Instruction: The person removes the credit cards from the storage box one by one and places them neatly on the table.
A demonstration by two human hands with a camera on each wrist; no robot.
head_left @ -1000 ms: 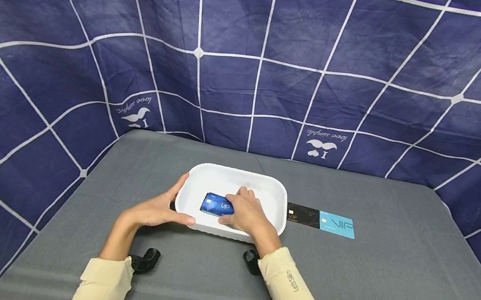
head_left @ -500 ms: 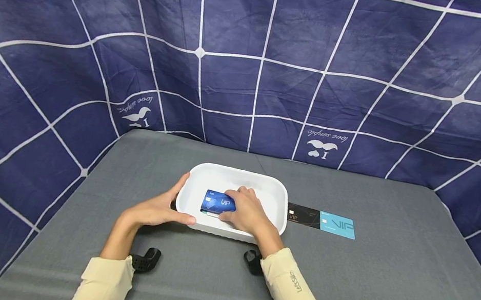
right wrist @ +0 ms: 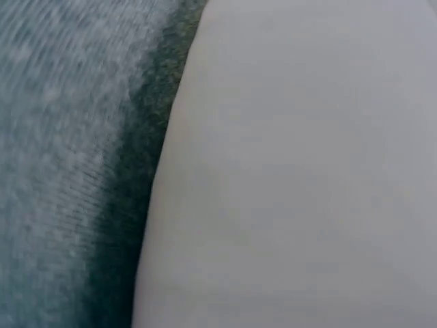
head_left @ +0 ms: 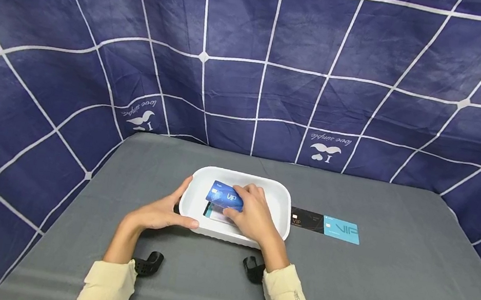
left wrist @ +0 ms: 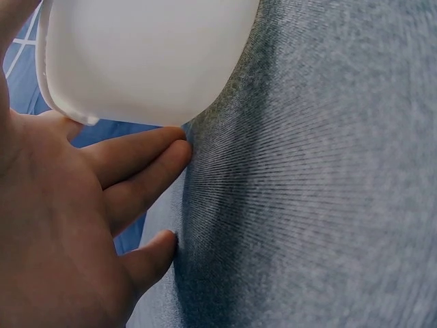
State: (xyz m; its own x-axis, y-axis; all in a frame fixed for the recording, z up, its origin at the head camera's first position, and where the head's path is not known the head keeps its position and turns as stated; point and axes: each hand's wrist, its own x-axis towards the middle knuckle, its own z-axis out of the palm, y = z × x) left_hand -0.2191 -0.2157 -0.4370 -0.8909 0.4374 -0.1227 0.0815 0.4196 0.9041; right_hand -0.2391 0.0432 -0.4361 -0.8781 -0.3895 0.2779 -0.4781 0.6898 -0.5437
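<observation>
Between thumb and fingers, my right hand [head_left: 254,213] pinches a blue VIP card [head_left: 225,195], tilted up over the white plastic tray [head_left: 281,213]. Beneath it, partly hidden, more cards [head_left: 218,214] lie on the tray floor. My left hand [head_left: 161,212] spans the tray's left end, thumb along the front wall and index finger up the left side. In the left wrist view its other fingers [left wrist: 140,147] reach out straight at the tray's end wall [left wrist: 143,61]. Only the tray's outer wall [right wrist: 293,171] and the cloth fill the right wrist view.
A black VIP card [head_left: 307,219] and a light blue VIP card [head_left: 341,230] lie side by side on the grey cloth surface [head_left: 389,276], right of the tray. A navy curtain with white grid lines [head_left: 295,96] hangs behind. Each wrist wears a black camera mount [head_left: 150,264].
My right hand has lifted and tilted the blue card off the cards below, which now show more. My left hand stays at the tray's end. The head view has shifted slightly.
</observation>
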